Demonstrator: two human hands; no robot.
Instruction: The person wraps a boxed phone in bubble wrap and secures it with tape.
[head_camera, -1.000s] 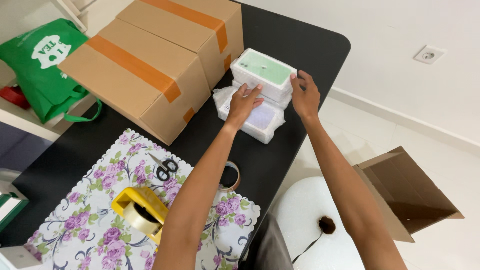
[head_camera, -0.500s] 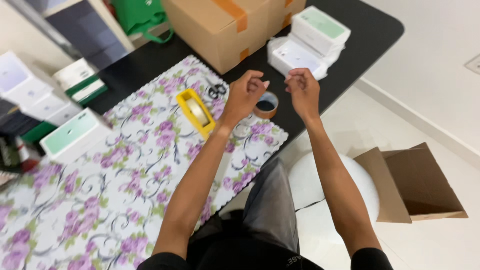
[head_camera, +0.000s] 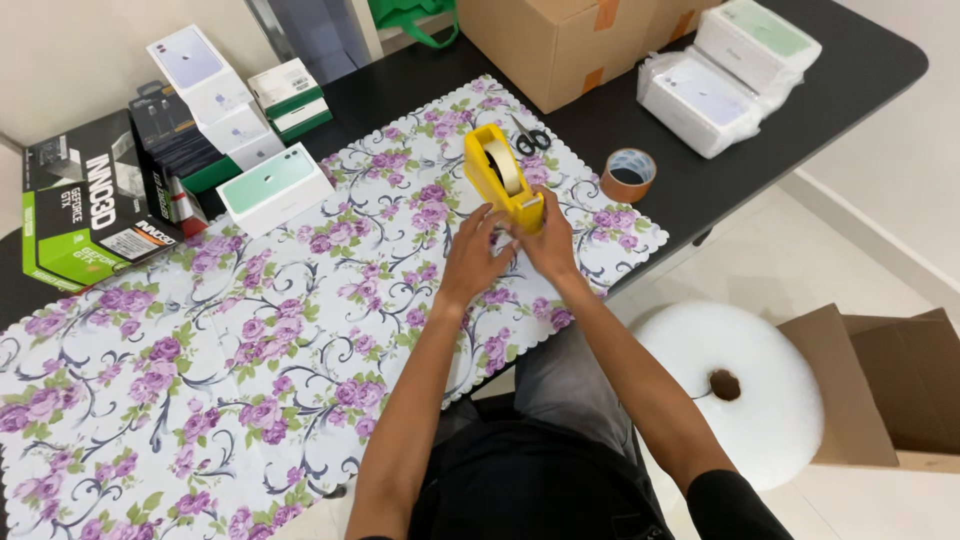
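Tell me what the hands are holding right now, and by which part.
Both the left hand and the right hand meet at the near, lower end of the yellow tape dispenser on the floral cloth. Whether they grip it cannot be told.

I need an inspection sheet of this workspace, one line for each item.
Surface: black table under a floral cloth.
Job's things: yellow tape dispenser lying on the cloth.
Clutter: scissors, brown tape roll, white boxes, cardboard box.
Hands: left hand and right hand both at the dispenser's near end.
Cables: nothing seen.
Surroundings: bubble wrap roll, open carton on the floor.
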